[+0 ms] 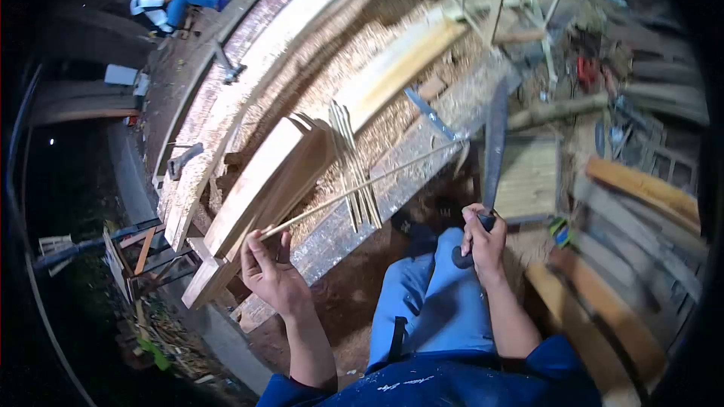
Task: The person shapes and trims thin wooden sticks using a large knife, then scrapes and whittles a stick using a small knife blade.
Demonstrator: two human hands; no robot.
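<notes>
- Fingers of left hand [275, 275]: pinching one end of long, thin tan wooden stick [407, 167].
- Stick slants across thin brown wooden strips [353, 173], over worn grey plank [407, 181].
- Right hand [486, 245]: closed on dark handle of long grey metal blade [495, 136], blade pointing away from body.
- Pale wood shavings [385, 124] beyond plank.

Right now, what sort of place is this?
Probably a woodworking workshop: wood shavings cover the bench, squared timber lies across it, and one of the hands holds a long blade.
</notes>
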